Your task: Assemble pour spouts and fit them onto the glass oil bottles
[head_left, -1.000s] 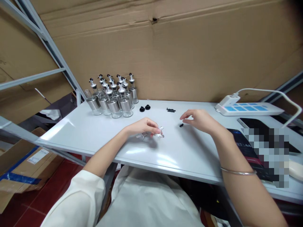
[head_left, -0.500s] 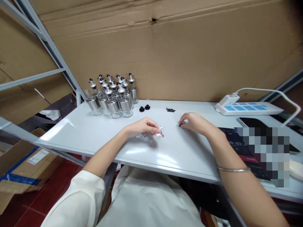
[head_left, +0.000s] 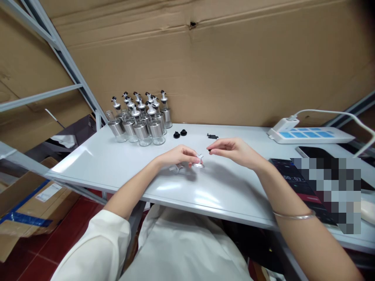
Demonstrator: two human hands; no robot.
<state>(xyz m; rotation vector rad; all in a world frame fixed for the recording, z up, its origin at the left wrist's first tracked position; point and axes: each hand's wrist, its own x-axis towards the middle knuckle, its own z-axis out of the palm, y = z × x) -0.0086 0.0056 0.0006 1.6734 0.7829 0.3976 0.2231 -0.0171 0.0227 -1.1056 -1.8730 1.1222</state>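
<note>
Between the thumb and fingers of my left hand (head_left: 182,156) is a silver pourer top (head_left: 199,160), held just over the white table. A second silver pourer top (head_left: 175,168) lies on the table below that hand, partly covered by it. My right hand (head_left: 231,150) pinches a small black part (head_left: 209,150) at its fingertips, a little to the right of the held pourer top and apart from it. Two black stoppers (head_left: 179,134) rest farther back. Several thin black pieces (head_left: 212,136) lie in a small pile behind my right hand.
Several glass bottles with steel sleeves (head_left: 142,130) stand at the back left, most with pourer tops. At the right are a power strip (head_left: 313,135) with a plugged charger, a phone showing a timer (head_left: 288,171) and another dark phone (head_left: 310,151). Cardboard (head_left: 234,70) lines the back.
My right hand has lifted the small black part from the table and moved left toward the pourer top. My left hand stays nearly in place, the pourer top turned slightly more upright.
</note>
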